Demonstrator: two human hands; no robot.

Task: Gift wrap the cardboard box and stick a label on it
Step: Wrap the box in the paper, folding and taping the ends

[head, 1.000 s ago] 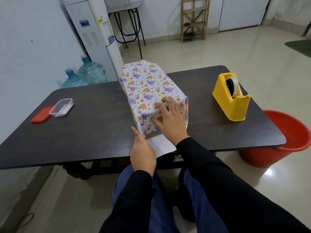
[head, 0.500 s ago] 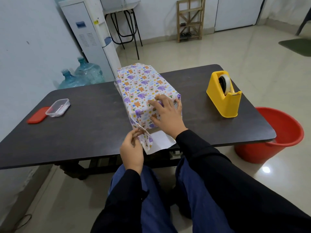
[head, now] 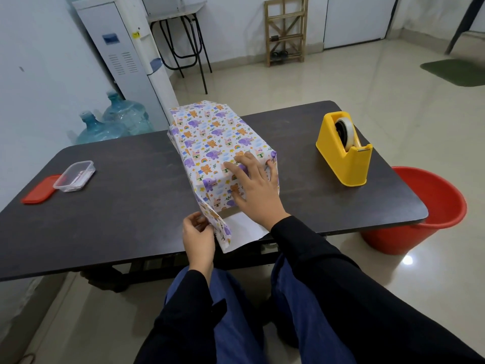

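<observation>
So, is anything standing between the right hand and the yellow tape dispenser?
Nothing visible does. The right hand presses on the wrapped box, and the yellow tape dispenser stands to its right with only dark tabletop between them. The left hand pinches the loose paper flap at the near end.

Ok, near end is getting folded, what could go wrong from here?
1. Both hands are busy: the left hand pinches the side flap, the right hand presses flat on the wrapped box. The tape dispenser stands apart to the right; reaching for it may let the fold spring open.
2. A hard pull on that thin flap could tear it or crease it crooked.
3. The white bottom flap lies at the table edge and could crumple.
</observation>
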